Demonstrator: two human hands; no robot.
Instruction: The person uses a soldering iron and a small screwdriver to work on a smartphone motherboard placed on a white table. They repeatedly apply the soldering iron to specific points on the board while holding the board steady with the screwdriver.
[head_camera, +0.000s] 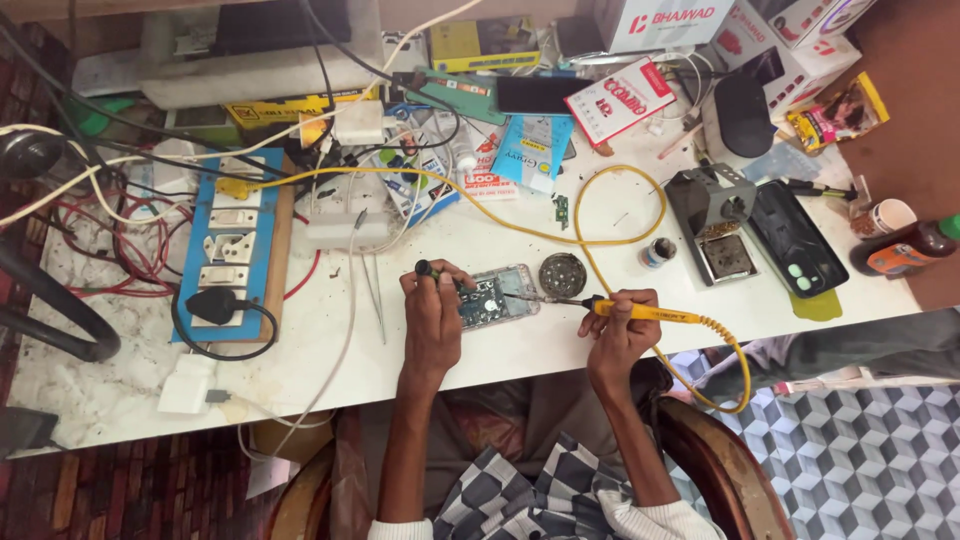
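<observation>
Switchboard (232, 245) sits far left of the opened phone (497, 297), blue panel on a wooden base, black plug (213, 305) pushed into its lowest socket. White adapter (186, 385) lies below it near the table (520, 355) edge. Tweezers (374, 295) lie flat between the switchboard and the phone.

Your left hand (432, 318) is closed around a dark-tipped tool (428, 270), fingers resting on the phone's left edge, touching it. The phone lies back-off on the white table, circuit board up, right in front of you at the near edge.

Your right hand (622, 325) grips a yellow-handled soldering iron (640, 312) like a pen; its tip reaches left onto the phone's right side. Its yellow cord (640, 200) loops up and behind the phone, then back toward the switchboard.

Round dark tin (562, 274) sits just right of the phone, above the iron's shaft. Small jar (657, 252) further right. Soldering stand (712, 215) beyond it, then a black phone back cover (797, 240) well right. Paper cup (890, 215) and bottle (905, 248) at the far right.
</observation>
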